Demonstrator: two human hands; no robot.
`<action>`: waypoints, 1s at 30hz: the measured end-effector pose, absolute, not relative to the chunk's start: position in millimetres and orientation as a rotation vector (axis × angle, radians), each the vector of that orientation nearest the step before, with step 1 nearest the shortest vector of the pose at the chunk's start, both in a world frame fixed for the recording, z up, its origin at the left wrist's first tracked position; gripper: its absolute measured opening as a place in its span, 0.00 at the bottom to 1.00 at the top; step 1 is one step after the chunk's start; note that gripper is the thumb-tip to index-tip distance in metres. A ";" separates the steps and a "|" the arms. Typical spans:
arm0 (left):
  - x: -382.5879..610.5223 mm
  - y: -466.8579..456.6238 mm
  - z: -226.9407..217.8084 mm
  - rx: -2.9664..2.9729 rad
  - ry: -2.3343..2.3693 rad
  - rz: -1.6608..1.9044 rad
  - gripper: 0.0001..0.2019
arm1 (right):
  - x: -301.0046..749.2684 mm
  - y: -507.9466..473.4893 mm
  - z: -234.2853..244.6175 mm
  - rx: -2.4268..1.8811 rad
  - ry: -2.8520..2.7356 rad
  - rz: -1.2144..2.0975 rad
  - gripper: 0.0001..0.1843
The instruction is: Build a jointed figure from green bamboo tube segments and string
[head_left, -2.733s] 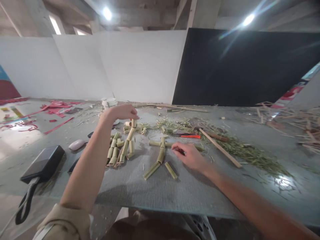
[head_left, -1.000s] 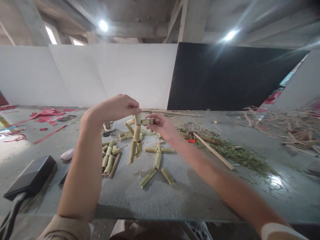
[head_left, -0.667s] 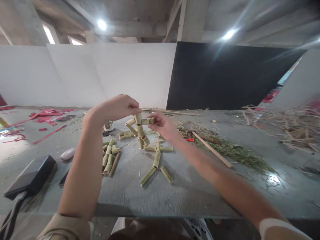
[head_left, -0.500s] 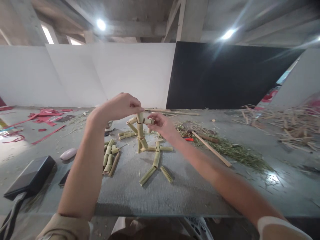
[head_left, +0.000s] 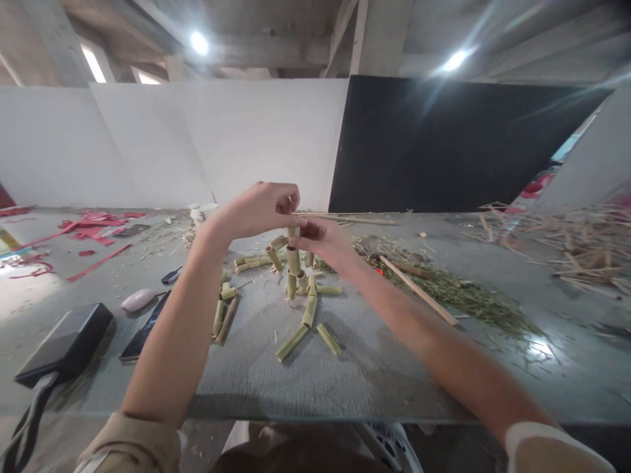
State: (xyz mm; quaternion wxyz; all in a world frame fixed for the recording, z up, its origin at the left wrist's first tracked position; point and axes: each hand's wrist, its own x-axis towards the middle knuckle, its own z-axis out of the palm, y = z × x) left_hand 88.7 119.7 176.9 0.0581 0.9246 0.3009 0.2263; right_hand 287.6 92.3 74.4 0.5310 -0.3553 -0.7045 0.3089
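A jointed figure (head_left: 294,261) of hollow pale-green stalk pieces, much like bamboo, hangs upright just above or on the table. My left hand (head_left: 269,207) pinches its top from above, fingers closed. From the other side my right hand (head_left: 328,243) closes its fingertips on the same upper piece; they hide part of it. Below lies a second figure of stalk pieces (head_left: 309,309) flat on the table, with a loose short piece (head_left: 328,339) beside its leg. More cut stalk pieces (head_left: 227,312) lie by my left forearm, partly covered by it.
On the left are a phone (head_left: 142,332), a pale pink mouse (head_left: 139,300), a black box with a cable (head_left: 64,345) and red strips (head_left: 93,226). To the right lie a wooden stick (head_left: 419,292), green shavings (head_left: 458,295) and a heap of thin sticks (head_left: 576,249).
Both hands have shifted slightly right with the figure. My right hand has come closer to my left, at the figure's top. More of the phone shows now.
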 end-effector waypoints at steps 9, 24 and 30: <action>79.9 141.2 166.8 2.544 0.771 0.247 0.33 | 297.9 86.3 86.0 -0.926 -1.625 0.716 0.19; 71.1 152.1 163.9 2.509 0.728 0.169 0.18 | 308.8 96.0 81.1 -0.939 -1.754 0.717 0.18; 70.0 148.8 168.6 2.619 0.722 0.169 0.15 | 305.2 92.5 80.6 -0.935 -1.742 0.753 0.17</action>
